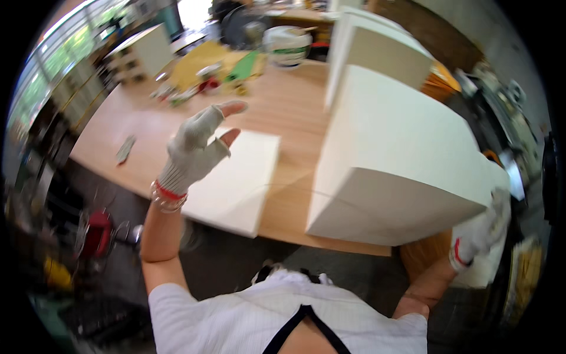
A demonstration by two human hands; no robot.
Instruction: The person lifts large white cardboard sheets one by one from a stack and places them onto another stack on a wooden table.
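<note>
Now left hand [194,147] knit-gloved, grip wide, over flat white panel [236,180]; right hand [480,233] gripping boxy white cabinet [389,165].

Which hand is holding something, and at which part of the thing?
The right hand grips the large white box at its near right corner. The left hand is raised with fingers spread and holds nothing.
</note>
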